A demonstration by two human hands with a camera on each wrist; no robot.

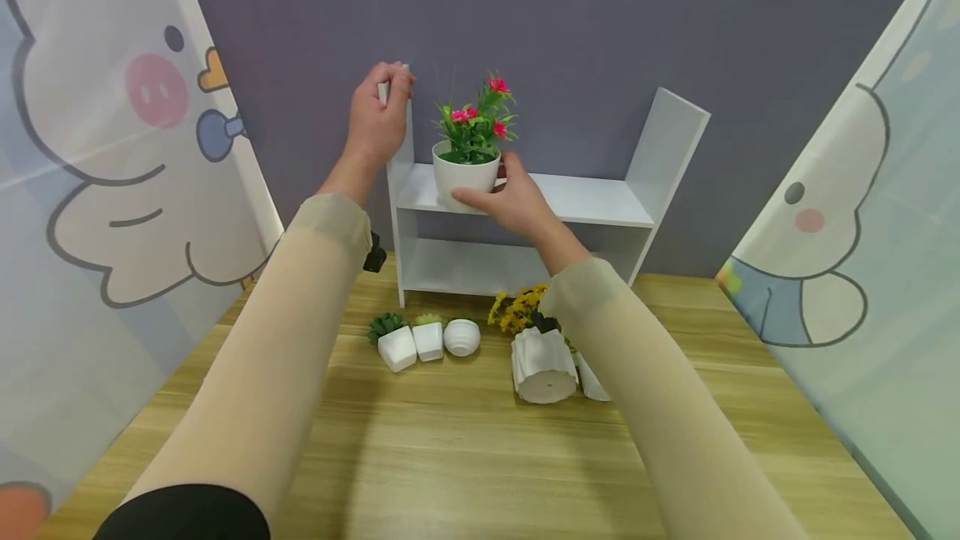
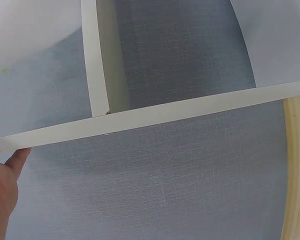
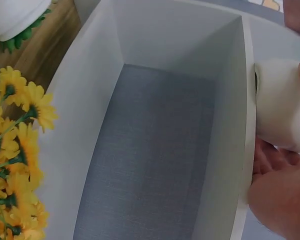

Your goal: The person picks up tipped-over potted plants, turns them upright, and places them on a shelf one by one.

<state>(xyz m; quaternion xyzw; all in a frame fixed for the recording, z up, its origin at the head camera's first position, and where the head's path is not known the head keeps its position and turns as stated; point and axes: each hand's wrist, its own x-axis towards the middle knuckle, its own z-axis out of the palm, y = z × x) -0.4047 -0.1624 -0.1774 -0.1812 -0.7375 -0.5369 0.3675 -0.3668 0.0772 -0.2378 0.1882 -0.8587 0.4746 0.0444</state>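
Observation:
A small white shelf unit (image 1: 585,200) stands against the grey wall at the back of the wooden table. My left hand (image 1: 381,113) grips the top of its left upright. My right hand (image 1: 510,197) is curled round a white pot of pink flowers (image 1: 467,173), which sits on the upper shelf near the left end. In the right wrist view the white pot (image 3: 280,111) shows beside my fingers (image 3: 275,160), with the shelf board (image 3: 247,130) below it. The left wrist view shows only the shelf edge (image 2: 150,117) and part of my palm (image 2: 1,187).
On the table (image 1: 450,440) in front of the shelf lie three small white pots (image 1: 429,342) with green succulents, and a tipped white pot with yellow flowers (image 1: 534,348). Cartoon-printed curtains (image 1: 97,190) hang on both sides. Yellow flowers (image 3: 17,150) show in the right wrist view.

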